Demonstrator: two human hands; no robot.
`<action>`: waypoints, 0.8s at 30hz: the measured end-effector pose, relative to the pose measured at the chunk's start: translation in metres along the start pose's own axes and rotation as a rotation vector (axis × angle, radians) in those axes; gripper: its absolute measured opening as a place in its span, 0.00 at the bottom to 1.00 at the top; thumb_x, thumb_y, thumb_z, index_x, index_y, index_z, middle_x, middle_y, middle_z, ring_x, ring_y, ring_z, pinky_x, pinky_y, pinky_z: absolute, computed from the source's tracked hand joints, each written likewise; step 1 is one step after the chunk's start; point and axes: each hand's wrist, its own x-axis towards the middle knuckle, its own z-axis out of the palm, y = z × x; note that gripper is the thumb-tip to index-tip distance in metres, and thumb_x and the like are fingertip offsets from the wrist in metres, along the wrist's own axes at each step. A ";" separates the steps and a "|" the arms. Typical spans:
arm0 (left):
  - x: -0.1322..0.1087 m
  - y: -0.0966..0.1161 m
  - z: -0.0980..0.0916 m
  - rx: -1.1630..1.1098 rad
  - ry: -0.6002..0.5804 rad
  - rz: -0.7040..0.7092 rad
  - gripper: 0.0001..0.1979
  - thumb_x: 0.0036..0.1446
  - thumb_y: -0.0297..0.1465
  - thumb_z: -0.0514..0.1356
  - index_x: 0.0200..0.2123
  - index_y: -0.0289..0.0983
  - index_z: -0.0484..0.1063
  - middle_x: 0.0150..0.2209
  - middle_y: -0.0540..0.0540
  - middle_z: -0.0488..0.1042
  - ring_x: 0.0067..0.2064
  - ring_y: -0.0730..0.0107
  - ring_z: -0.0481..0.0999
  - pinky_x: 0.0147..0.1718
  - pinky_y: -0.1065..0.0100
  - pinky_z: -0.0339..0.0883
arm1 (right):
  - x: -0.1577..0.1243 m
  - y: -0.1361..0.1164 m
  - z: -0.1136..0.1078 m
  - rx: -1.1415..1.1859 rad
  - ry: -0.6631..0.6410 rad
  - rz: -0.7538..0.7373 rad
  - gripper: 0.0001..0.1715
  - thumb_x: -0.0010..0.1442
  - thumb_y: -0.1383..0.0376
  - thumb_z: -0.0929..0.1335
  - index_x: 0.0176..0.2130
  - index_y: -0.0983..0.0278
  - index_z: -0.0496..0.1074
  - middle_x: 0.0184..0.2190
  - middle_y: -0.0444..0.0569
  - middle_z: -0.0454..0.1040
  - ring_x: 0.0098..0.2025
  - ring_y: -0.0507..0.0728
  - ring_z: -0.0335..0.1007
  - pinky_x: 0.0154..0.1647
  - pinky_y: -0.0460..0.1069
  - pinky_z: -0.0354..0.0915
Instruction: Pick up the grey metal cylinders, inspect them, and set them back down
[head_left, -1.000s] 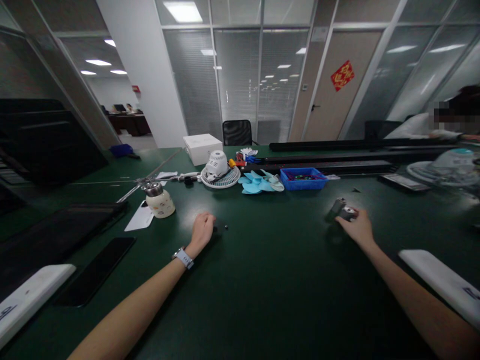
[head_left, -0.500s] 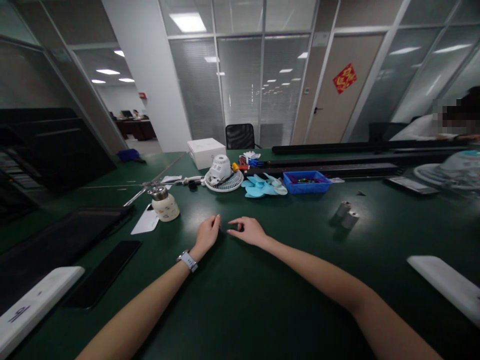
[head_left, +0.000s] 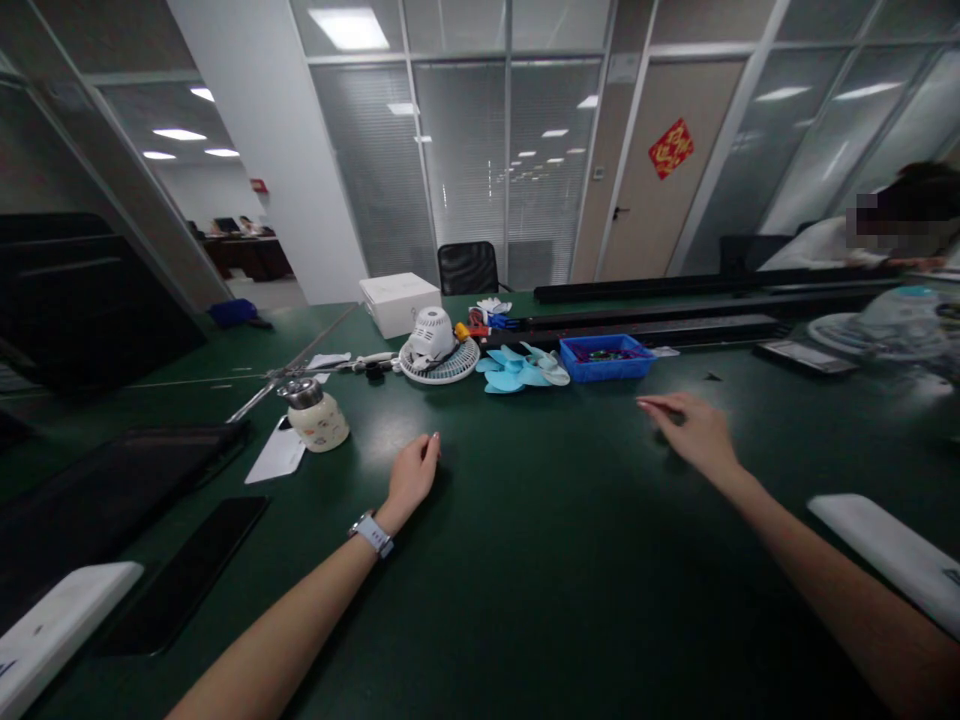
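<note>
My left hand point(head_left: 413, 476), with a watch point(head_left: 373, 533) on its wrist, rests on the green table. Its fingers are curled together with the thumb against them; anything inside is hidden. Well to the right, my right hand point(head_left: 694, 436) hovers low over the tabletop, fingers stretched leftward and thumb a little apart. It covers the spot where two small metal cylinders stood, and they are hidden now. Beyond the hands lie light blue fan blades point(head_left: 521, 368), a blue tray point(head_left: 607, 362) of small parts, and a white fan housing point(head_left: 433, 340) on a round grille point(head_left: 442, 372).
Left of my left hand stand a cream bottle point(head_left: 321, 424), a white card point(head_left: 274, 458) and a black phone-like slab point(head_left: 191, 570). White bars lie at both sides, one at right point(head_left: 881, 550). Behind are a white box point(head_left: 400, 305) and long black rails point(head_left: 675, 287). A person sits far right.
My right hand has swung right, away from my left hand, to where the metal cylinders stood, covering them from view. My left hand has stayed nearly still. The view has turned slightly right.
</note>
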 end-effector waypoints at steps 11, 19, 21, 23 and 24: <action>-0.001 0.000 -0.002 -0.001 -0.002 -0.010 0.22 0.63 0.44 0.45 0.25 0.39 0.67 0.23 0.50 0.70 0.28 0.68 0.70 0.28 0.69 0.56 | -0.002 0.073 -0.031 -0.380 -0.094 0.462 0.24 0.59 0.50 0.64 0.46 0.58 0.78 0.44 0.54 0.77 0.39 0.62 0.71 0.32 0.51 0.60; 0.000 0.000 0.000 -0.060 0.053 0.001 0.17 0.62 0.41 0.48 0.35 0.38 0.72 0.28 0.48 0.73 0.30 0.68 0.71 0.30 0.68 0.60 | 0.004 0.072 -0.033 -0.299 -0.112 0.496 0.35 0.55 0.43 0.63 0.53 0.60 0.73 0.46 0.58 0.75 0.43 0.64 0.71 0.37 0.53 0.61; 0.002 -0.003 0.002 -0.108 0.095 0.011 0.14 0.61 0.37 0.51 0.43 0.37 0.70 0.34 0.47 0.74 0.32 0.69 0.72 0.32 0.68 0.63 | 0.013 0.070 -0.032 -0.284 -0.068 0.494 0.43 0.53 0.39 0.63 0.58 0.63 0.68 0.49 0.61 0.74 0.46 0.65 0.70 0.39 0.54 0.60; 0.003 -0.007 0.004 -0.112 0.125 0.032 0.13 0.58 0.31 0.54 0.47 0.37 0.68 0.38 0.45 0.72 0.33 0.69 0.72 0.33 0.68 0.65 | 0.026 0.070 -0.028 -0.295 -0.071 0.493 0.46 0.52 0.39 0.64 0.59 0.65 0.66 0.49 0.63 0.73 0.46 0.65 0.69 0.40 0.54 0.58; 0.003 -0.010 0.005 -0.098 0.136 0.046 0.14 0.56 0.28 0.54 0.46 0.38 0.68 0.39 0.45 0.72 0.33 0.70 0.72 0.34 0.67 0.66 | 0.033 0.070 -0.026 -0.307 -0.093 0.496 0.47 0.52 0.39 0.64 0.59 0.66 0.66 0.48 0.64 0.74 0.45 0.66 0.70 0.40 0.55 0.58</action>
